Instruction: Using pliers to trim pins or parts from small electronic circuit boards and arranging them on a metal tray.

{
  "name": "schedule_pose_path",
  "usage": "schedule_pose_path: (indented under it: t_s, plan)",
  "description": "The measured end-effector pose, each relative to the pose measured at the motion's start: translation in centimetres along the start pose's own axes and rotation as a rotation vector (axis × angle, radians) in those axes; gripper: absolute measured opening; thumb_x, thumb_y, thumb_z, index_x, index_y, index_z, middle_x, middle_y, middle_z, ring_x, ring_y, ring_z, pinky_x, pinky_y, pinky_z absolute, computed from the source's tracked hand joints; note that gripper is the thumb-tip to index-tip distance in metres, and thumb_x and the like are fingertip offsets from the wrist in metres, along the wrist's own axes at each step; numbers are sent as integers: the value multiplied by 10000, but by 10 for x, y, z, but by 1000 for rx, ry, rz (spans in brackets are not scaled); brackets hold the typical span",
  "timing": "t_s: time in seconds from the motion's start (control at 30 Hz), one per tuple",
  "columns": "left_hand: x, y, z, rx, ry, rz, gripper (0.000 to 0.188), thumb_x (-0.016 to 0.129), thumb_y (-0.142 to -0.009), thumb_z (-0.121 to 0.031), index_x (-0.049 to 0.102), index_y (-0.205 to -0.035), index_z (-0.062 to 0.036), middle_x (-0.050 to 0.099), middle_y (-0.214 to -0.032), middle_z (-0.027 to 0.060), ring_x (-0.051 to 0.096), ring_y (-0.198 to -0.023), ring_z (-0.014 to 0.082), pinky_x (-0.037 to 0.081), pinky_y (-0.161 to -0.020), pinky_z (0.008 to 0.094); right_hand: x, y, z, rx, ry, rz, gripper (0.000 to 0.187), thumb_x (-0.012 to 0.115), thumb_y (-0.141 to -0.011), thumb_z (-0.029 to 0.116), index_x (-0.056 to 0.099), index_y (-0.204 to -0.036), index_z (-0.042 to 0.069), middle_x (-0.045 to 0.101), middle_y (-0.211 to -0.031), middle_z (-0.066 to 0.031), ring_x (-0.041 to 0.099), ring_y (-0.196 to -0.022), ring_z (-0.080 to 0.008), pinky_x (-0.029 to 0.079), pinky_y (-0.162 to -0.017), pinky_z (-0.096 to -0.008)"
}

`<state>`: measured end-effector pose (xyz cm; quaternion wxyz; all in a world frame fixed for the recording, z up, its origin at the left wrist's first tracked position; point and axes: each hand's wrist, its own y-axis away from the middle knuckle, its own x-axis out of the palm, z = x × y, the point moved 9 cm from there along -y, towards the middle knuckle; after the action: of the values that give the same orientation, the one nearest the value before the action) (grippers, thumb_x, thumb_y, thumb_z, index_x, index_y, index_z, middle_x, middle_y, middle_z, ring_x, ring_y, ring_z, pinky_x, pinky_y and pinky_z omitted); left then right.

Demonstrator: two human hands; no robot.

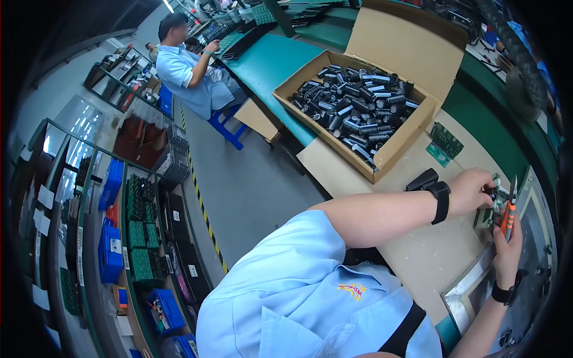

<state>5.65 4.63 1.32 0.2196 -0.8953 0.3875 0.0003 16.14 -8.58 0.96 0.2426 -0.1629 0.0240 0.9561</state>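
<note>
Shelving (pixel 136 298) fills the left side of the view, stacked with dark green boards and blue bins (pixel 110 253). Across from it stands a long green bench (pixel 286 56), where a co-worker (pixel 184 74) in a light blue shirt sits on a blue stool (pixel 230 131). Nearer, a tan work surface (pixel 406 250) runs beneath an open cardboard box (pixel 395 156), its flap raised, heaped with black cylindrical components (pixel 358 110) bearing pale stripes. A metal-edged frame (pixel 461 292) lies at the near right of the tan surface. The person's left hand (pixel 470 190), a black watch on its wrist, reaches over the tan surface; its fingers are bent and close together on a small green circuit board (pixel 482 219), though their exact contact is partly hidden. Just beside it, the right hand (pixel 507 241) has its fingers wrapped around orange-handled cutters (pixel 508 219), tips pointing away from the palm. The circuit board is between the two hands, above the far right part of the tan surface. A black object (pixel 422 179) rests near the box, beside the left wrist. Farther off, near the box's corner, sit two loose green boards (pixel 446 141), one tilted up. Tiny pale scraps dot the tan surface.
</note>
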Motion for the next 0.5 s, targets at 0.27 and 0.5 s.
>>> schedule_pose_path:
  t_s: [0.27,0.5]
  plan:
    - [-7,-2,3,-201,193,47,241,729,-662,12,572,-845,21,587,-781,99,573,-704,162,472,-642,281,1,-5,-11,15,4,51,438,502,-837,-10,432,-1268,27,509,-997,-18,470,-889,-85,386,-784,-199]
    - [-7,3,-6,-136,184,40,204,701,-696,9,580,-860,18,597,-783,96,577,-705,160,475,-642,284,4,-2,-1,13,-25,23,419,511,-836,-3,444,-1248,26,512,-997,-17,479,-882,-86,398,-790,-208]
